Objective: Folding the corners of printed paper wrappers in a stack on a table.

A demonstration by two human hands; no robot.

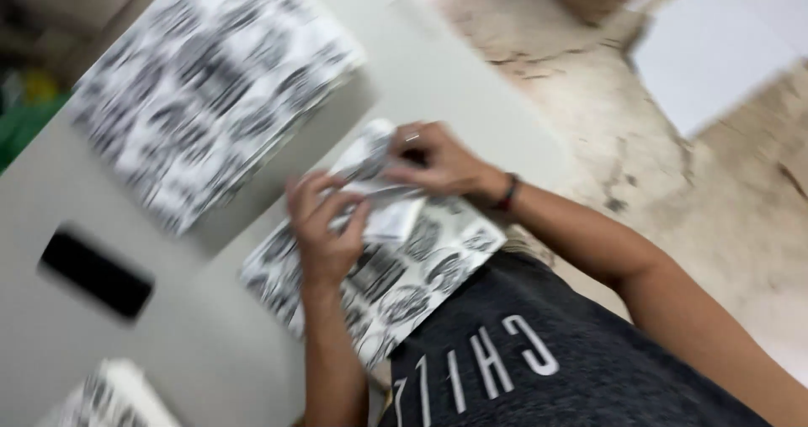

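Your left hand point(324, 225) and right hand point(433, 159) pinch one folded printed paper sheet point(383, 196) — black-on-white, flat; matching stack point(210, 82) and black phone point(95, 273) lie nearby on the grey table point(438, 74).

A small folded piece of printed paper point(379, 193) — white with dense black patterning — is pinched between both hands above the pale table, creased and partly bent, its edges blurred. Beneath it lies a flat sheet of the same black-and-white print point(404, 280), angled, its near corner overhanging the table's edge.
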